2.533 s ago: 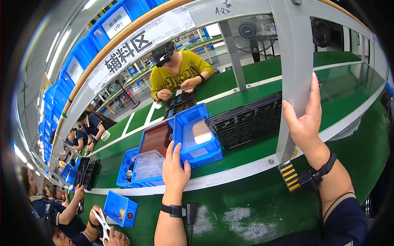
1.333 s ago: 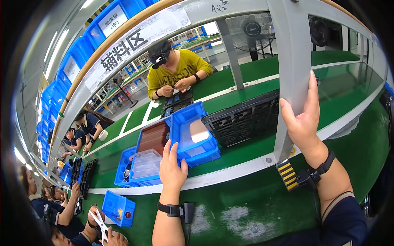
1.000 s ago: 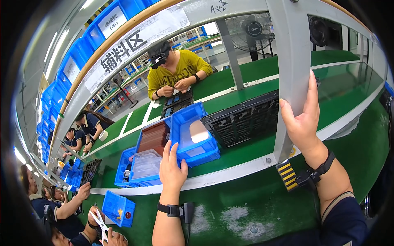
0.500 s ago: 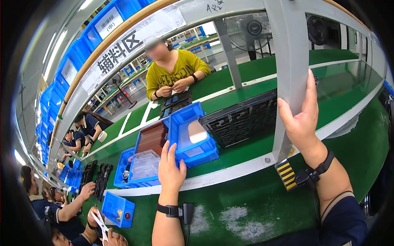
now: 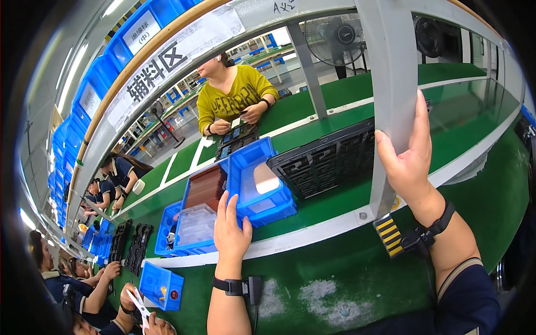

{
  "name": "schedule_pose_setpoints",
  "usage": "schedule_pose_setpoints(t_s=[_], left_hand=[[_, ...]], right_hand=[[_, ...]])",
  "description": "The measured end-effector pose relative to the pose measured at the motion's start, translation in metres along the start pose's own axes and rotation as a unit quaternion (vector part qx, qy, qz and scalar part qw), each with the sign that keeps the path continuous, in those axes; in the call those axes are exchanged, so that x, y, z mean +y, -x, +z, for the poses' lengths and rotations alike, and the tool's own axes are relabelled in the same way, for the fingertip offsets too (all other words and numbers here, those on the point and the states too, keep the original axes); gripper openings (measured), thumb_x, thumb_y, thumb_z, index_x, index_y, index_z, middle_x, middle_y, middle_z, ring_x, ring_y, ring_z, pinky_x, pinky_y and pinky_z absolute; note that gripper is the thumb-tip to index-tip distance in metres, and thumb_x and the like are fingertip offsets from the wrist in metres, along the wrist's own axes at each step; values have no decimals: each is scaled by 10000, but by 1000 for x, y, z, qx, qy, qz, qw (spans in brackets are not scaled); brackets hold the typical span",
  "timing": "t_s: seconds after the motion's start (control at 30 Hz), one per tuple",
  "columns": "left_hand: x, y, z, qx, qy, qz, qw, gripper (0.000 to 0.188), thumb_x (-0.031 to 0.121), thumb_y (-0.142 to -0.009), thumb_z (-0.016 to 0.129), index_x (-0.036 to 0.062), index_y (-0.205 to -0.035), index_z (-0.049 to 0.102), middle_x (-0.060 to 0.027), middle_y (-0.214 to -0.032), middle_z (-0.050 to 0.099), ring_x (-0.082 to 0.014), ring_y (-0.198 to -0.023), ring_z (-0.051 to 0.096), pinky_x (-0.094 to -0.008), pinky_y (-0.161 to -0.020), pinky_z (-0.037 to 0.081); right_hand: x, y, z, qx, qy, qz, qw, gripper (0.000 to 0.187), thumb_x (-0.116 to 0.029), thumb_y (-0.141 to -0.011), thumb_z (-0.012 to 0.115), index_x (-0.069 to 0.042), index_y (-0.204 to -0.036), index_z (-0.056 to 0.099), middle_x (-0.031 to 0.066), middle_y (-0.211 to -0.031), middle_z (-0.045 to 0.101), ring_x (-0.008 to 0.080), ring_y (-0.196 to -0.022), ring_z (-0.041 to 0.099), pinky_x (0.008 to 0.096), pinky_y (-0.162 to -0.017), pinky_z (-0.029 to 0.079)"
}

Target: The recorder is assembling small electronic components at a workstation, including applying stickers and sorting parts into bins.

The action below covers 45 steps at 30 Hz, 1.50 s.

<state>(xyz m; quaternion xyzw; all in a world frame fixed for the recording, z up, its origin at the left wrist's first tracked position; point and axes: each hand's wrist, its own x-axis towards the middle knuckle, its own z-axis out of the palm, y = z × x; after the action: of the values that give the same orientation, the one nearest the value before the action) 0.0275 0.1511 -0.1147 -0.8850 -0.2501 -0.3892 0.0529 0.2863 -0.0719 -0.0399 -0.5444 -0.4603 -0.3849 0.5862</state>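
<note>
Grey post by right hand, yellow-shirted co-worker's head higher than before

Head-worn fisheye camera, left of a side-by-side pair, gives a worker's-eye view.
The lens faces forward and down across a green counter, with the wearer's forearms close in from the lower edge, a gray post near at right and a fan well beyond; straight edges bend toward the dark rim.
</note>
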Motion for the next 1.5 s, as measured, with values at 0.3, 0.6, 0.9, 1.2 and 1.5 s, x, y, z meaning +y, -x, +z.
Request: schedule_pose_setpoints(t_s=[0.3, 0.6, 0.9, 1.2, 1.5], left_hand=[[0, 0, -4, -7, -3, -9, 1000, 565, 41, -705, 636, 70, -1252, 499, -138, -1373, 442, -362, -1020, 578, -410, -818, 488], [-6, 2, 2, -7, -4, -8, 1000, 569, 71, -716, 632, 81, -1265, 484, -153, -1369, 437, -371, -1014, 572, -437, -823, 485], [1, 0, -2, -29, 23, -42, 998, 588, 55, -718, 638, 94, -1280, 472, -136, -1376, 434, -357, -1099, 546, -410, -862, 484], [0, 2, 0, -33, 24, -44, 998, 591, 54, -720, 636, 96, -1285, 468, -135, -1374, 435, -357, -1085, 552, -412, -858, 483], [0, 1, -1, -31, 27, -44, 998, 600, 48, -720, 641, 97, -1291, 464, -143, -1374, 435, -363, -1093, 548, -416, -863, 482]], right_hand=[[0, 1, 2, 6, -1, -4, 1000, 764, -11, -751, 625, 44, -1411, 244, 209, -1296, 438, 310, -1153, 482, 379, -972, 393], [3, 5, 6, 22, 8, 13, 1000, 708, -5, -782, 623, 22, -1408, 293, 182, -1322, 457, 256, -1188, 481, 338, -996, 376], [6, 6, 1, 11, 9, 43, 999, 671, -8, -829, 597, 7, -1421, 281, 173, -1347, 445, 238, -1196, 482, 328, -996, 383], [6, 6, 1, 10, 20, 36, 999, 660, -7, -834, 590, 24, -1415, 279, 177, -1362, 425, 237, -1207, 470, 331, -1002, 377], [4, 5, 2, 4, 2, 38, 999, 657, -6, -831, 591, 20, -1412, 288, 172, -1355, 431, 232, -1197, 473, 327, -1001, 373]])
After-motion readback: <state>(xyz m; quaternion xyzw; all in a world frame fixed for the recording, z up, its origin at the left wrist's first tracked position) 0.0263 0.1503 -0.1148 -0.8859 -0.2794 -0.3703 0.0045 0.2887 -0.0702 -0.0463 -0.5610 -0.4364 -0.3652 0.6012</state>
